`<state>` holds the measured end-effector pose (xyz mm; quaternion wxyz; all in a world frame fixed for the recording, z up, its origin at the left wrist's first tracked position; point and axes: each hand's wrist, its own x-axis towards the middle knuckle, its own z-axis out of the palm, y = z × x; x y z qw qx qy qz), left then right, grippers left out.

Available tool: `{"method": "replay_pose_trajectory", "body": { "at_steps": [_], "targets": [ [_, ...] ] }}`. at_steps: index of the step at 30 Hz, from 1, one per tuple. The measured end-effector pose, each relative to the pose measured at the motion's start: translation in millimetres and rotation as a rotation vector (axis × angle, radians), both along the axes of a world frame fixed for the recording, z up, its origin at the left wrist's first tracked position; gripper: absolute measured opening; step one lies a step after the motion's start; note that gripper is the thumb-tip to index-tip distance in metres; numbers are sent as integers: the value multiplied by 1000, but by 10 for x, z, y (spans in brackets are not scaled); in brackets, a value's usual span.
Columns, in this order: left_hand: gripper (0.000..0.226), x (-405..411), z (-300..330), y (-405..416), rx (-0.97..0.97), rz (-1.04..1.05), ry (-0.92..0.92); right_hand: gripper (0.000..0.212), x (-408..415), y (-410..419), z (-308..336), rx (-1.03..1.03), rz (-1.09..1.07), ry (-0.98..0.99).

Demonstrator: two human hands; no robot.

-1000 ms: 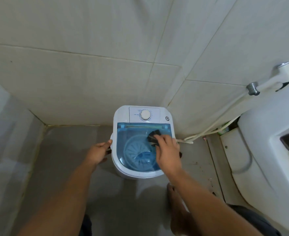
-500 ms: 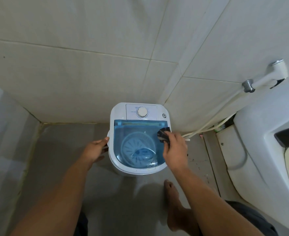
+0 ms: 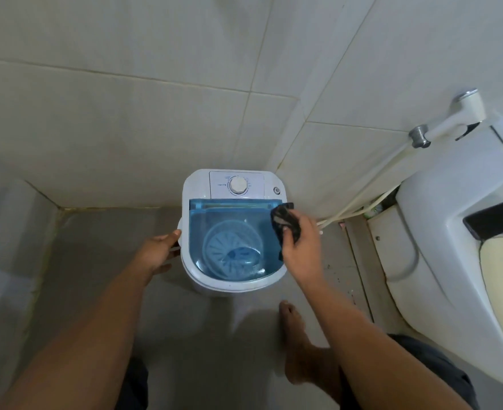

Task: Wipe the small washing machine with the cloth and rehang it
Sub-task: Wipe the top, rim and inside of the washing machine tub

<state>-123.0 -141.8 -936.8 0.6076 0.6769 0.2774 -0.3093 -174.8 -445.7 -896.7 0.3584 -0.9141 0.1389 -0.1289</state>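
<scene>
Left hand (image 3: 157, 252) extended forward, fingers (image 3: 171, 235) loosely curled; right hand (image 3: 301, 247) forward, fingers pinched.
</scene>
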Motion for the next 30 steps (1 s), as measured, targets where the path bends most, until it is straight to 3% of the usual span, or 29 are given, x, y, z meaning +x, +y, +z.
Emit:
{"method": "replay_pose_trajectory", "body": {
  "at_steps": [3, 9, 14, 18, 24, 30],
  "targets": [
    [32, 2, 30, -28, 15, -4, -12, 37, 59, -171, -192, -51, -19, 87],
    [35, 14, -61, 10, 0, -9, 11, 40, -457, 133, -483, -97, -127, 1],
    [36, 22, -58, 21, -18, -20, 33, 44, -773, 399, -505, -107, -93, 12],
    [37, 29, -35, 46, -27, -29, 52, 38, -992, 632, -474, -161, 79, 38],
    [28, 31, -35, 77, -28, -51, 40, 49, -1122, 1308, -510, -265, 382, 103],
    [32, 94, -76, 157, -45, -110, 50, 40, -1104, 1666, -636, -346, 672, 219]
  ]
}}
